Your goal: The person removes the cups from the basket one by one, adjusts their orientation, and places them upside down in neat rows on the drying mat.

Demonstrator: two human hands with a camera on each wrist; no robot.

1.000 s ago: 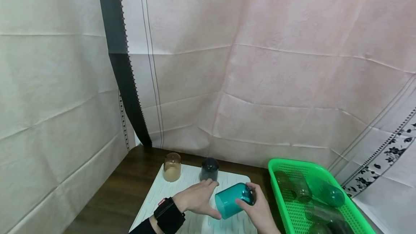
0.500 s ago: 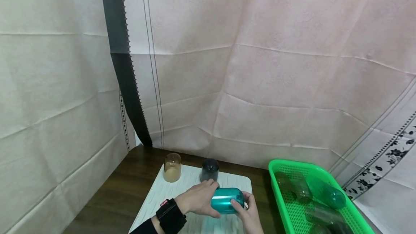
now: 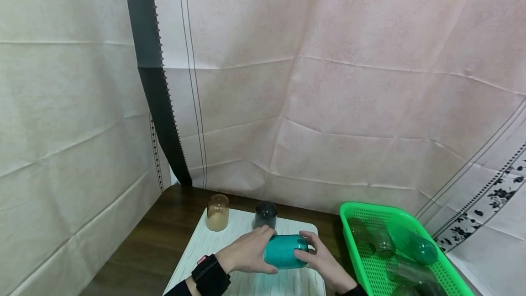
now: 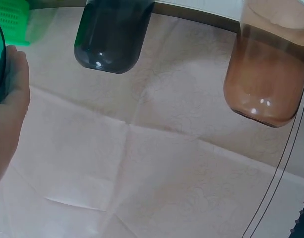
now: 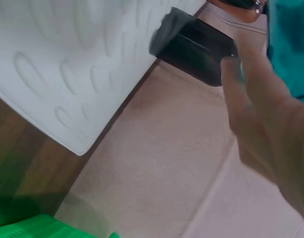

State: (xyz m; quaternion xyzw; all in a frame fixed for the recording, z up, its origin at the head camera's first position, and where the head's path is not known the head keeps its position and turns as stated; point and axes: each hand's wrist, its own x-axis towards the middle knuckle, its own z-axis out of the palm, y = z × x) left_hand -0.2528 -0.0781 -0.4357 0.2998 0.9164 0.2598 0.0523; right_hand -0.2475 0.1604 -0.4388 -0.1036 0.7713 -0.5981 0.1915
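Note:
A teal see-through tumbler (image 3: 285, 252) lies on its side in the air over a white ridged board (image 3: 304, 282). My left hand (image 3: 249, 251) grips its left end, thumb below and fingers above. At the rounded right end, the thumb and fingers of my right hand (image 3: 322, 257) hold it too. Behind the left fingers a dark grey tumbler (image 3: 265, 214) stands upside down on the board. An amber tumbler (image 3: 218, 214), also bottom up, stands at the board's far left corner. In the right wrist view, the right fingers (image 5: 256, 84) overlap the teal wall.
To the right is a green plastic basket (image 3: 349, 236) with several tinted tumblers lying in it, including a green one (image 3: 423, 249). The brown wooden table (image 3: 135, 250) shows around the board. Pale cloth (image 3: 328, 104) hangs behind and at the left.
The teal tumbler has turned from slanted to nearly level and shifted slightly left into my left hand. My right hand moved left with it, then drew slightly back right, its fingers still at the end.

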